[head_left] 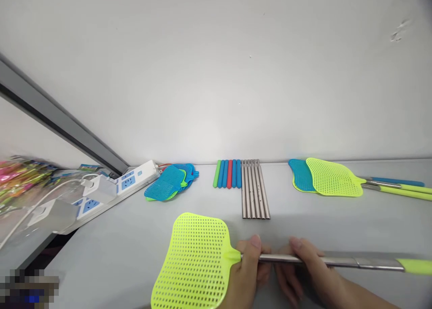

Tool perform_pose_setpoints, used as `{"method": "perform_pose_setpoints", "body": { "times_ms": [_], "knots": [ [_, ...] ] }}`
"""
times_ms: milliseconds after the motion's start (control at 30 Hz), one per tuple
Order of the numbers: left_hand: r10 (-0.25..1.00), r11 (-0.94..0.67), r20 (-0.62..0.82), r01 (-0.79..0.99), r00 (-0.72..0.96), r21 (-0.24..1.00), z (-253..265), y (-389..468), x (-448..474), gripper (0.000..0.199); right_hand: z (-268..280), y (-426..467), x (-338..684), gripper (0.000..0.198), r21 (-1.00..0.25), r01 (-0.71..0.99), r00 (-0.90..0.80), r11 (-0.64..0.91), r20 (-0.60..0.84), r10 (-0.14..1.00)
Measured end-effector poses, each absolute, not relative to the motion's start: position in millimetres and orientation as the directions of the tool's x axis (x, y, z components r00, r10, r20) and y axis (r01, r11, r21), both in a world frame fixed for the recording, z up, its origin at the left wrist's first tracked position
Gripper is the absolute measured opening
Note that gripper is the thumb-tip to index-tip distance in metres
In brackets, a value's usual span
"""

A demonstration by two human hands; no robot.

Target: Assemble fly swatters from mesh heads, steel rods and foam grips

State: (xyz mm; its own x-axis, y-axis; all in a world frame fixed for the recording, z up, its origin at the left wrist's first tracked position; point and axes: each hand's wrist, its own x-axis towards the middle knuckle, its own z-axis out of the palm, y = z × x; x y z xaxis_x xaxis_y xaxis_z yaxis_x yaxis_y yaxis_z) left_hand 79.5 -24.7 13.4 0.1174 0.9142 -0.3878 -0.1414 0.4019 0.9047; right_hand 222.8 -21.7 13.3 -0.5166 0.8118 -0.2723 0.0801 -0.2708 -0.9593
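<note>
A yellow-green fly swatter [199,259] lies across the front of the view, its perforated head to the left. Its metal telescopic rod runs right to a yellow-green handle, which is cut off by the frame edge. My left hand [248,268] is closed around the rod just behind the head, thumb on top. Further right, my right hand [312,266] grips the same rod with its thumb over it and its fingers below. Beyond the hands lie a row of metal tubes [254,192] and several coloured handle sleeves [229,174] in green, blue and red.
Loose swatter heads [165,183] are stacked at the back left, beside a white power strip [131,178] with plugged-in adapters. Swatters with rods and handles [337,178] lie at the back right. Colourful plastic-wrapped items [23,183] sit far left. A white wall [216,74] rises behind the grey table.
</note>
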Motion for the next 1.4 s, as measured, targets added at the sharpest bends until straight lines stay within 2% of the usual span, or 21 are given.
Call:
{"method": "perform_pose_setpoints", "body": {
  "times_ms": [67,167,267,367,567,767,867,967,1067,1200,1400],
  "knots": [
    [0.884,0.442,-0.400,-0.149,0.243,0.885,16.7,-19.6,79.4,0.056,8.5,-18.7,220.2,0.065,-0.963,-0.053,-0.459,-0.263,-0.210,0.863],
    [0.864,0.470,-0.363,-0.300,0.350,0.830,16.1,-15.0,77.0,0.057,6.5,-15.1,218.3,0.059,-0.949,-0.153,-0.392,-0.275,-0.197,0.899],
    [0.898,0.398,-0.263,-0.398,0.352,0.826,11.7,-14.2,74.3,0.056,8.5,-13.6,219.2,0.055,-0.941,-0.199,-0.369,-0.275,-0.188,0.910],
    [0.942,0.315,-0.222,-0.436,0.252,0.843,10.7,-14.0,73.4,0.051,10.2,-13.2,220.1,0.054,-0.944,-0.203,-0.375,-0.258,-0.168,0.912],
    [0.980,0.196,-0.180,-0.467,0.079,0.862,17.7,-13.6,75.0,0.044,7.8,-15.7,219.4,0.057,-0.972,-0.071,-0.399,-0.222,-0.176,0.900],
    [0.957,0.231,-0.142,-0.374,0.252,0.898,18.7,-20.2,74.4,0.046,7.0,-21.4,222.9,0.059,-0.977,0.001,-0.526,-0.212,-0.181,0.831],
    [0.962,0.192,-0.114,-0.320,0.247,0.928,20.6,-21.2,75.0,0.047,13.3,-21.4,224.3,0.060,-0.976,0.003,-0.580,-0.219,-0.180,0.794],
    [0.955,0.170,-0.099,-0.245,0.280,0.954,24.6,-19.7,76.0,0.050,20.2,-21.6,224.6,0.060,-0.966,0.160,-0.565,-0.201,-0.257,0.784],
    [0.939,0.197,-0.122,-0.214,0.321,0.957,28.3,-19.0,76.4,0.054,20.2,-22.4,224.8,0.060,-0.951,0.237,-0.551,-0.199,-0.300,0.779],
    [0.928,0.236,-0.162,-0.193,0.336,0.952,29.4,-19.9,75.5,0.055,13.8,-23.2,225.6,0.059,-0.969,0.145,-0.567,-0.200,-0.247,0.786],
    [0.890,0.349,-0.273,-0.160,0.365,0.923,21.4,-19.8,72.2,0.045,21.5,-23.1,227.5,0.060,-0.936,0.309,-0.544,-0.172,-0.322,0.775]
  ]
}}
